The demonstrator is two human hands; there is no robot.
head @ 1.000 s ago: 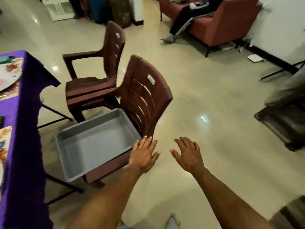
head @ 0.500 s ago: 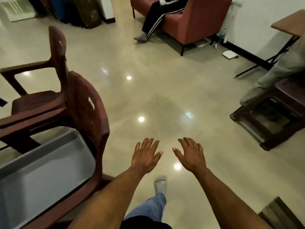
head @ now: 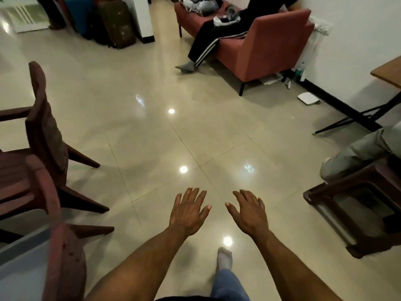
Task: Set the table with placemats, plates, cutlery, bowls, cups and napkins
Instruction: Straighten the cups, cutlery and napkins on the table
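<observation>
My left hand (head: 188, 210) and my right hand (head: 249, 210) are stretched out side by side over the shiny tiled floor, palms down, fingers straight and spread. Both hold nothing. A corner of the grey plastic tray (head: 17, 266) shows at the lower left, behind the back of a brown chair. No placemats, plates, cutlery, bowls, cups or napkins are in view, and the purple table is out of frame.
Two brown plastic chairs (head: 43, 148) stand at the left. A red sofa (head: 267, 46) with a seated person is at the back. A dark stool (head: 355, 213) and a folding table (head: 388, 72) stand at the right. Open floor lies ahead.
The view has swung right, away from the purple table and tray. The chairs slid to the left edge. My hands stay out in front, spread and holding nothing; my foot steps forward.
</observation>
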